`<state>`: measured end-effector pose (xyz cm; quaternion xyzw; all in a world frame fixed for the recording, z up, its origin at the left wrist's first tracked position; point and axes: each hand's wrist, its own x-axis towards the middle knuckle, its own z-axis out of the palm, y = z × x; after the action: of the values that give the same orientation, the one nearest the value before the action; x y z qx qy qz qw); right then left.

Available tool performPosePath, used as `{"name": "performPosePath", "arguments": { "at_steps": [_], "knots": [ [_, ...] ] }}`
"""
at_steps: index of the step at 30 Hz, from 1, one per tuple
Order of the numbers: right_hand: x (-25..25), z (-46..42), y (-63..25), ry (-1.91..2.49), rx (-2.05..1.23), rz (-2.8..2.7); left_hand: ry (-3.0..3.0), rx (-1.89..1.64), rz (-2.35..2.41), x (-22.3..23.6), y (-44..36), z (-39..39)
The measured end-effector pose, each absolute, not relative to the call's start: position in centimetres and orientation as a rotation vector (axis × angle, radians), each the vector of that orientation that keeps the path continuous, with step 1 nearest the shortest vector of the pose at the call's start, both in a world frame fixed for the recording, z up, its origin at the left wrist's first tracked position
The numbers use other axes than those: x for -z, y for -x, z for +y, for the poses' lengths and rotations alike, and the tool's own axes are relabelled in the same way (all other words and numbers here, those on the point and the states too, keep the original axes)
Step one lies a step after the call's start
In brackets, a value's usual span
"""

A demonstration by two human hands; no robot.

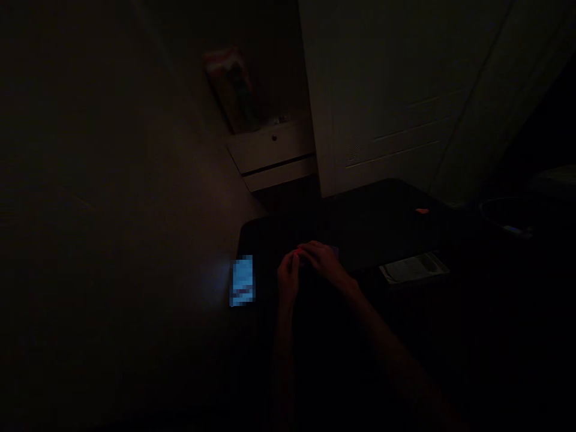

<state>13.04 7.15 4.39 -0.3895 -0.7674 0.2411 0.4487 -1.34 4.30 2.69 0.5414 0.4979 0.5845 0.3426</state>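
The room is very dark. My left hand [288,275] and my right hand [320,257] meet above the dark table [360,222], fingers closed in a pinch. Between their fingertips shows a small bright red piece [297,252]; its kind is too small and dim to tell. Just past my right hand's knuckles, a purplish thing [335,251] peeks out, mostly hidden. To the left of my hands a lit, blurred-out screen [243,281] glows blue at the table's edge.
A small orange-red piece [422,210] lies on the table's far right. Papers or a booklet [414,268] sit below the near edge. Behind stand a white drawer unit [272,150] with a red-topped package [231,84] on it, and a pale panelled door [396,102].
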Motion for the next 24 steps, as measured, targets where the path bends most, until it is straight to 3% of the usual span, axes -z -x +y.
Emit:
{"name": "performPosePath", "arguments": {
  "at_steps": [24],
  "knots": [
    [-3.6,7.9,-12.6,1.254,-0.901,-1.474,-1.395,-1.395,1.373,-2.0,0.9,4.3]
  ]
}}
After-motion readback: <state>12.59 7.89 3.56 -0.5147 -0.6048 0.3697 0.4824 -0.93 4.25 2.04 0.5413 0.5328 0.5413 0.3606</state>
